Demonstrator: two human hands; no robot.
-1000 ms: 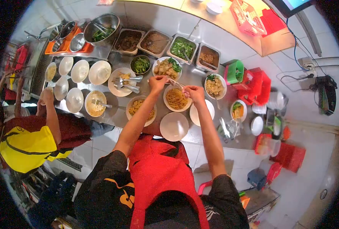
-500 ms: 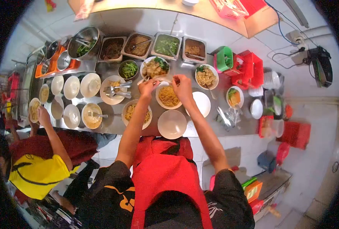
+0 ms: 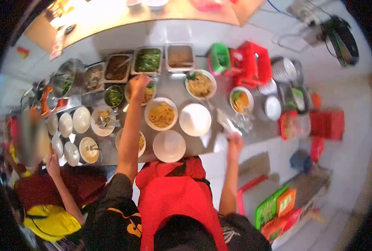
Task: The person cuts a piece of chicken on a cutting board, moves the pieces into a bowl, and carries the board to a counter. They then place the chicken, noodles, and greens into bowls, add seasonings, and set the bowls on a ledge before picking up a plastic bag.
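My left hand (image 3: 138,85) reaches far across the steel counter (image 3: 219,140) and hovers over a white bowl of fried tofu and greens (image 3: 149,93); blur hides its fingers. My right hand (image 3: 235,142) is low at the counter's near edge, just below some clear plastic bags (image 3: 235,122); its grip is unclear. Between my arms sit a bowl of yellow noodles (image 3: 161,113) and two empty white plates (image 3: 195,119) (image 3: 169,145). A second noodle bowl (image 3: 141,142) lies partly under my left forearm.
Metal trays of toppings (image 3: 147,60) line the back, with a green basket (image 3: 219,57) and red baskets (image 3: 250,62) to their right. Several white bowls (image 3: 81,119) stand at left. A co-worker in yellow (image 3: 54,221) raises a hand (image 3: 52,161) there. A second tofu bowl (image 3: 200,83) sits further right.
Both hands have left the noodle bowl. My left hand went up to the tofu bowl; my right hand dropped back to the counter edge by the plastic bags. The view swung right.
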